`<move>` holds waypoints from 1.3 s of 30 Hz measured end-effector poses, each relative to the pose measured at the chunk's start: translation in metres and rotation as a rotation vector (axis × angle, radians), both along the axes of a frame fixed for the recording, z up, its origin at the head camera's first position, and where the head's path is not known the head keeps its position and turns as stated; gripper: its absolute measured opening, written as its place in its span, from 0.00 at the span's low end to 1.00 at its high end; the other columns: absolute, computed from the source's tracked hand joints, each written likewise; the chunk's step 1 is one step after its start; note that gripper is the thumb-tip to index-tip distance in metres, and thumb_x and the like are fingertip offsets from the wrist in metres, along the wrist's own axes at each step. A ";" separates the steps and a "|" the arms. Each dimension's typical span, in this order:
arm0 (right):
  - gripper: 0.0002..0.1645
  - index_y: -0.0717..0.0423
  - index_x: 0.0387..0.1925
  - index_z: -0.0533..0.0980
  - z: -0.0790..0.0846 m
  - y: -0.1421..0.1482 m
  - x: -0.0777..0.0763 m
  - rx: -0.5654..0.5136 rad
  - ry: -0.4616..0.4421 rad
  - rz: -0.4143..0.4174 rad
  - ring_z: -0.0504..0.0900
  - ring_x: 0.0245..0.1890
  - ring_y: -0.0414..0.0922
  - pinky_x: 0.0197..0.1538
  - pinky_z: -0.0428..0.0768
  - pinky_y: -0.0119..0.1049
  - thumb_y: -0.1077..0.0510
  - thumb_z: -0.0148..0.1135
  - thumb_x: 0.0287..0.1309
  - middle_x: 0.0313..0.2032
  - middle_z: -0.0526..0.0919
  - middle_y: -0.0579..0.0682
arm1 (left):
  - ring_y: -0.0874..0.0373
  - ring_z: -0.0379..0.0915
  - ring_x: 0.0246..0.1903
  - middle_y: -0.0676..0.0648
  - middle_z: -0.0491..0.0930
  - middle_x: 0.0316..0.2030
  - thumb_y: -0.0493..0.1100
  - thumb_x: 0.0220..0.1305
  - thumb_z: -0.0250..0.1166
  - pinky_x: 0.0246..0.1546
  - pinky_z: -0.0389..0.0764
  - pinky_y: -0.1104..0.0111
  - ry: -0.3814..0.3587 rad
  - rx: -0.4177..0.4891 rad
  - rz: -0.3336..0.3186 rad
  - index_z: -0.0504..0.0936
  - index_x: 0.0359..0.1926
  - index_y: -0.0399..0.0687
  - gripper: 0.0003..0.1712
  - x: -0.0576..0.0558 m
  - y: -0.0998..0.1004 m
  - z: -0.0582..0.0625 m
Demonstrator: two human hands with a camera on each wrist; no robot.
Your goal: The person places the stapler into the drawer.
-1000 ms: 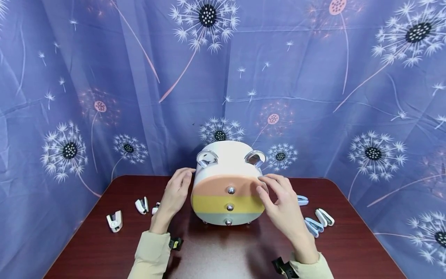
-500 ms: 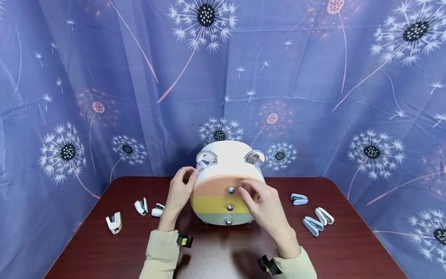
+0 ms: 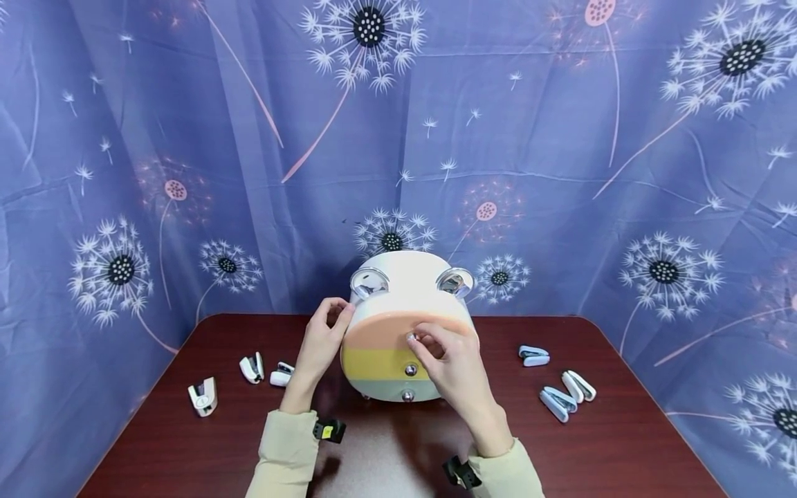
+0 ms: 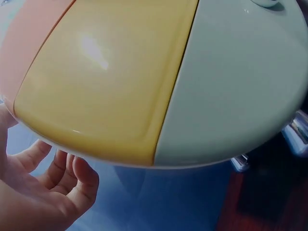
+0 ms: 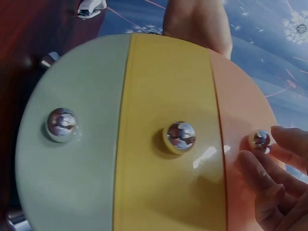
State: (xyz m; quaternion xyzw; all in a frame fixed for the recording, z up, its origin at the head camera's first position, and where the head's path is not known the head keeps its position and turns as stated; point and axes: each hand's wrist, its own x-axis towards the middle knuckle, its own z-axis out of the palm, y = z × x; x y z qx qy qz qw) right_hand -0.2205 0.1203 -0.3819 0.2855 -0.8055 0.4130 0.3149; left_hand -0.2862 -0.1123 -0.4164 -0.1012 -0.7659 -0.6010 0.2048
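Note:
A small rounded drawer cabinet (image 3: 414, 283) with a white shell stands at the table's middle. Its front has a peach drawer (image 3: 376, 330), a yellow one (image 3: 373, 363) and a pale green one (image 3: 380, 391), each with a round chrome knob. My right hand (image 3: 457, 366) has thumb and fingers around the peach drawer's knob (image 5: 260, 140), pinching it. All three drawers sit flush in the front. The left hand (image 3: 320, 346) rests at the cabinet's left side, loosely bent fingers (image 4: 84, 180) by the edge of the shell.
Small staplers lie on the dark red table (image 3: 187, 456): a white one (image 3: 203, 396) among others at left, and a blue one (image 3: 558, 403) among others at right. Two chrome-rimmed ears (image 3: 370, 282) stick up from the cabinet. A blue dandelion-print curtain (image 3: 542, 138) hangs behind.
My right hand has moved left from the cabinet's right edge to the peach drawer's knob and taken hold of it. The left hand has come in slightly against the side.

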 end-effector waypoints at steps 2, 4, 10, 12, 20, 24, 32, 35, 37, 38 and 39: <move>0.07 0.54 0.38 0.82 -0.002 -0.001 -0.001 -0.003 -0.006 0.006 0.78 0.19 0.31 0.25 0.76 0.24 0.61 0.70 0.57 0.25 0.83 0.42 | 0.53 0.71 0.36 0.43 0.78 0.38 0.47 0.69 0.62 0.38 0.70 0.69 -0.015 0.007 -0.008 0.78 0.46 0.41 0.14 0.001 0.001 0.002; 0.08 0.54 0.38 0.82 -0.004 -0.003 -0.001 -0.012 -0.015 0.017 0.79 0.19 0.31 0.25 0.77 0.24 0.62 0.71 0.55 0.26 0.84 0.43 | 0.53 0.71 0.37 0.41 0.77 0.38 0.44 0.70 0.61 0.38 0.70 0.70 -0.025 0.006 -0.015 0.77 0.47 0.38 0.13 0.008 0.003 0.010; 0.10 0.56 0.39 0.82 -0.008 -0.006 -0.003 -0.065 -0.014 0.040 0.82 0.21 0.33 0.27 0.79 0.26 0.66 0.71 0.54 0.27 0.85 0.46 | 0.56 0.69 0.36 0.41 0.75 0.37 0.39 0.70 0.60 0.36 0.70 0.72 -0.041 0.022 -0.042 0.76 0.46 0.34 0.11 0.026 0.006 0.032; 0.10 0.57 0.39 0.82 -0.009 -0.008 -0.003 -0.079 -0.001 0.035 0.83 0.21 0.34 0.27 0.80 0.26 0.67 0.71 0.53 0.26 0.85 0.47 | 0.56 0.69 0.35 0.41 0.75 0.37 0.39 0.70 0.60 0.35 0.70 0.72 -0.044 0.029 -0.048 0.75 0.46 0.33 0.11 0.027 0.006 0.034; 0.10 0.58 0.37 0.82 -0.014 -0.011 -0.001 -0.094 0.055 0.015 0.82 0.22 0.34 0.28 0.80 0.26 0.70 0.68 0.52 0.25 0.84 0.44 | 0.54 0.70 0.38 0.40 0.75 0.38 0.40 0.70 0.60 0.39 0.70 0.70 -0.050 0.021 -0.056 0.75 0.47 0.34 0.12 0.028 0.004 0.032; 0.09 0.57 0.36 0.82 -0.013 -0.010 0.005 -0.071 0.093 0.017 0.81 0.21 0.33 0.26 0.79 0.26 0.70 0.68 0.52 0.24 0.83 0.42 | 0.54 0.69 0.37 0.40 0.75 0.37 0.40 0.71 0.60 0.38 0.70 0.71 -0.040 0.023 -0.067 0.75 0.47 0.34 0.12 0.026 0.004 0.032; 0.09 0.55 0.35 0.81 -0.011 -0.005 0.019 0.003 0.155 0.029 0.80 0.22 0.33 0.25 0.79 0.26 0.68 0.66 0.52 0.23 0.82 0.40 | 0.55 0.69 0.38 0.42 0.74 0.38 0.41 0.71 0.59 0.38 0.70 0.71 -0.047 0.035 -0.086 0.75 0.48 0.35 0.13 0.015 0.003 0.021; 0.09 0.54 0.35 0.80 -0.011 -0.005 0.024 0.024 0.198 0.027 0.78 0.22 0.31 0.24 0.77 0.25 0.68 0.66 0.51 0.23 0.81 0.39 | 0.56 0.69 0.36 0.44 0.74 0.37 0.43 0.71 0.60 0.37 0.70 0.71 -0.039 0.047 -0.077 0.75 0.48 0.37 0.13 0.005 0.001 0.008; 0.10 0.54 0.35 0.80 -0.011 -0.005 0.028 0.028 0.222 0.033 0.77 0.22 0.31 0.24 0.77 0.24 0.69 0.66 0.50 0.23 0.80 0.39 | 0.56 0.69 0.35 0.45 0.74 0.36 0.45 0.70 0.61 0.35 0.71 0.71 -0.032 0.056 -0.075 0.76 0.48 0.40 0.13 0.000 0.000 0.001; 0.11 0.54 0.35 0.80 -0.011 -0.005 0.029 0.028 0.233 0.036 0.77 0.22 0.31 0.24 0.76 0.23 0.69 0.66 0.50 0.23 0.80 0.39 | 0.56 0.69 0.34 0.45 0.74 0.35 0.45 0.70 0.62 0.34 0.71 0.72 -0.027 0.058 -0.075 0.76 0.47 0.41 0.13 -0.001 0.000 0.000; 0.11 0.54 0.35 0.80 -0.011 -0.005 0.031 0.026 0.242 0.042 0.77 0.22 0.30 0.24 0.76 0.23 0.69 0.66 0.50 0.23 0.80 0.39 | 0.56 0.70 0.34 0.45 0.74 0.35 0.46 0.70 0.62 0.33 0.71 0.71 -0.024 0.061 -0.076 0.76 0.47 0.41 0.13 -0.001 -0.001 -0.001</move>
